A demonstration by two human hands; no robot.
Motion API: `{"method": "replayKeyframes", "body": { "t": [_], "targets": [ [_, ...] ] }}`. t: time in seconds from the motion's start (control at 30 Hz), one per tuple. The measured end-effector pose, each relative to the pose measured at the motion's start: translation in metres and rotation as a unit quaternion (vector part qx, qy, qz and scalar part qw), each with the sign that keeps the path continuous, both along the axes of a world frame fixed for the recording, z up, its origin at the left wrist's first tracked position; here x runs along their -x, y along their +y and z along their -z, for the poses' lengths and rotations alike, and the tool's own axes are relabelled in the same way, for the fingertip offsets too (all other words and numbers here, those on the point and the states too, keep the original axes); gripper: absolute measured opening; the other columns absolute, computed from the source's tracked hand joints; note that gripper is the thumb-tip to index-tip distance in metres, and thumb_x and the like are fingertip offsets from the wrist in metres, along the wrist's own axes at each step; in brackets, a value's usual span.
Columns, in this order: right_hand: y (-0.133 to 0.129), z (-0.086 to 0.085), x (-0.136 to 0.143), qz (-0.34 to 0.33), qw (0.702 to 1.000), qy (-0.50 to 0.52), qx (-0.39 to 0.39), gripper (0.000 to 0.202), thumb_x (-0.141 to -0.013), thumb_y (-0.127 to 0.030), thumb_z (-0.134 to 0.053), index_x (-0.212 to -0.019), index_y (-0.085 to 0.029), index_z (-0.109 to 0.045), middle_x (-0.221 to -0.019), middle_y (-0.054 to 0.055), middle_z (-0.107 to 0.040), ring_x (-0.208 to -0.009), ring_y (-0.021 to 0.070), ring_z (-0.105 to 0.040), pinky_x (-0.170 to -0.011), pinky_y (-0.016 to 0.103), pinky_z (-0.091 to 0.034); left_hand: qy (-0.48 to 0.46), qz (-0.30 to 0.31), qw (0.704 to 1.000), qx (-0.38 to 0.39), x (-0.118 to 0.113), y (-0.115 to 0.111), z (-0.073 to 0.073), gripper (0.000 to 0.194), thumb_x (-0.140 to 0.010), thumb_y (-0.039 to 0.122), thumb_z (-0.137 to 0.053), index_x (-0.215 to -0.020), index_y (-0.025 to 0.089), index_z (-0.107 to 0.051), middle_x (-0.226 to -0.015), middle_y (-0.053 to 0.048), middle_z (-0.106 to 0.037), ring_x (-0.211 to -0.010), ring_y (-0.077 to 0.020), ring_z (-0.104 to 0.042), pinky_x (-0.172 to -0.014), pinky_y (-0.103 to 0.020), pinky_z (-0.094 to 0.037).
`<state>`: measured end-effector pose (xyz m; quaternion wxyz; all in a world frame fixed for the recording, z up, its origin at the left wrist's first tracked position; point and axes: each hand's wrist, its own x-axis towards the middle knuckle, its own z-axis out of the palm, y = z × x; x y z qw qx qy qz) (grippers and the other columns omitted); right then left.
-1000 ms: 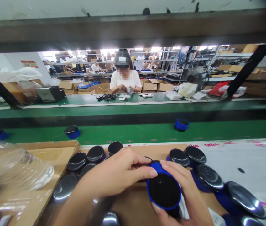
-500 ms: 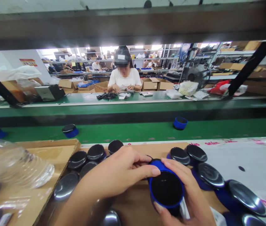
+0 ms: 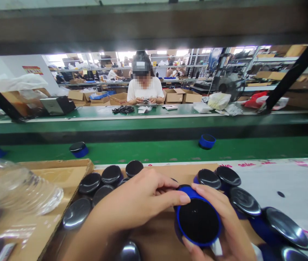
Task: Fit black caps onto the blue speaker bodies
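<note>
A small round blue speaker (image 3: pixel 198 222) with a black face is held between my two hands, its face tilted up toward me. My left hand (image 3: pixel 145 197) reaches in from the left, the thumb pressed on the upper rim and the fingers behind it. Wrapped around the right side and lower edge is my right hand (image 3: pixel 224 221). A white tab (image 3: pixel 217 247) shows by the speaker's lower right, beside my right palm. Similar speakers with glossy black tops stand to the left (image 3: pixel 90 183) and right (image 3: pixel 245 201) of my hands.
A cardboard box (image 3: pixel 69 174) with a clear plastic bottle (image 3: pixel 20 188) lies at left. Beyond is a green belt (image 3: pixel 143 148) carrying a few blue speakers (image 3: pixel 207 141). A person (image 3: pixel 145 87) works across the bench. An overhead beam (image 3: pixel 154 29) spans the top.
Both hands and the held speaker have shifted slightly right, and its black face shows larger. On the belt, the speakers have slid a little left. The person opposite has brought their hands closer together.
</note>
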<state>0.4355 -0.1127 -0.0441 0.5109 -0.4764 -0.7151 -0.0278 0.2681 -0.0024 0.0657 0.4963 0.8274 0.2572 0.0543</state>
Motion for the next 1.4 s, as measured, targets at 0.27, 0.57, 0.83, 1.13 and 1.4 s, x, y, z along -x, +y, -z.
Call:
{"method": "replayKeyframes", "body": {
  "t": [0.27,0.57,0.83,1.13,1.4],
  "targets": [
    [-0.002,0.001,0.0,0.004,1.0,0.02,-0.017,0.059,-0.081,-0.018,-0.065,-0.135,-0.009,-0.043,-0.129,0.012,-0.051,-0.123,0.0243,-0.048,-0.108,0.031,-0.037,0.016,-0.003,1.0,0.001,-0.001,-0.003,-0.001,0.036,-0.093,0.043,-0.05,-0.093,0.014,-0.072,-0.071,0.005,-0.049,-0.067,-0.0097,-0.039,-0.057,-0.021,-0.029],
    [-0.004,0.002,0.001,0.034,0.998,0.021,-0.047,0.055,-0.078,-0.016,-0.069,-0.13,-0.01,-0.05,-0.122,0.012,-0.057,-0.115,0.0277,-0.053,-0.101,0.038,-0.04,-0.001,0.045,0.999,0.009,-0.001,0.002,-0.002,0.035,-0.095,0.039,-0.049,-0.092,0.011,-0.07,-0.071,0.004,-0.042,-0.068,-0.0103,-0.035,-0.06,-0.022,-0.029],
    [-0.005,0.002,0.002,0.075,0.996,0.012,-0.046,0.059,-0.077,-0.022,-0.072,-0.131,-0.012,-0.051,-0.121,0.014,-0.058,-0.112,0.0298,-0.055,-0.094,0.041,-0.047,-0.031,0.039,0.998,0.028,-0.001,0.001,-0.001,0.031,-0.096,0.038,-0.049,-0.099,0.016,-0.07,-0.082,0.002,-0.059,-0.074,-0.0125,-0.05,-0.068,-0.022,-0.039],
    [0.003,-0.013,0.0,0.171,0.98,0.039,-0.094,0.06,-0.07,-0.046,-0.079,-0.122,-0.023,-0.059,-0.114,0.011,-0.064,-0.106,0.034,-0.063,-0.078,0.044,-0.058,-0.034,0.016,0.998,-0.06,-0.012,-0.025,-0.003,0.07,-0.07,0.039,-0.081,-0.132,0.022,-0.053,-0.128,-0.007,-0.059,-0.116,-0.025,-0.056,-0.099,-0.033,-0.045],
    [-0.018,0.0,-0.025,0.156,0.981,-0.055,-0.099,0.076,-0.076,-0.046,-0.076,-0.143,-0.026,-0.046,-0.122,0.007,-0.058,-0.103,0.028,-0.059,-0.081,0.039,-0.052,-0.033,0.03,0.998,-0.053,-0.011,-0.026,-0.005,0.073,-0.077,0.036,-0.077,-0.141,0.024,-0.044,-0.148,0.001,-0.047,-0.136,-0.0171,-0.042,-0.117,-0.026,-0.029]
  ]
}}
